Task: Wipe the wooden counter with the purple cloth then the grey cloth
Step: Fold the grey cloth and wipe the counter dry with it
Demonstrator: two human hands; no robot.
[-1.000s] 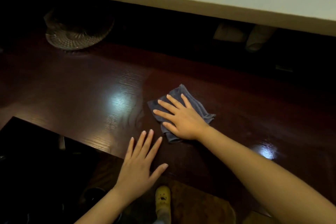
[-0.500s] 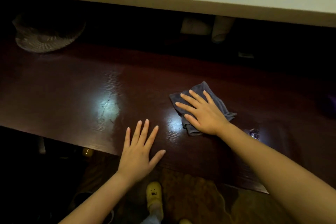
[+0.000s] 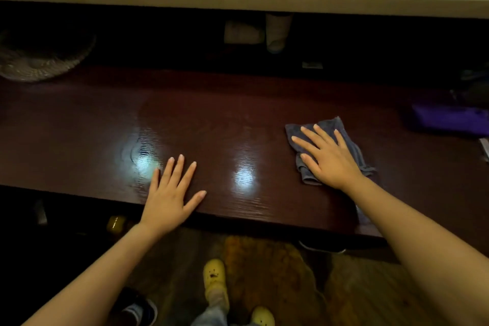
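The dark glossy wooden counter [image 3: 225,119] runs across the view. A crumpled grey cloth [image 3: 328,127] lies on its right part, and my right hand [image 3: 326,157] presses flat on it with fingers spread. My left hand [image 3: 169,193] rests flat on the bare counter near the front edge, fingers apart, holding nothing. The purple cloth [image 3: 449,119] lies folded on the counter at the far right, apart from both hands.
A round woven dish [image 3: 39,63] sits at the back left of the counter. Pale objects [image 3: 275,32] stand in the dark recess under a light upper ledge [image 3: 238,2]. Below the front edge are my feet in yellow shoes [image 3: 214,275] on a rug.
My right hand has slid the grey cloth to the right along the counter. My left hand stays flat near the front edge, and the purple cloth has come into view at the right.
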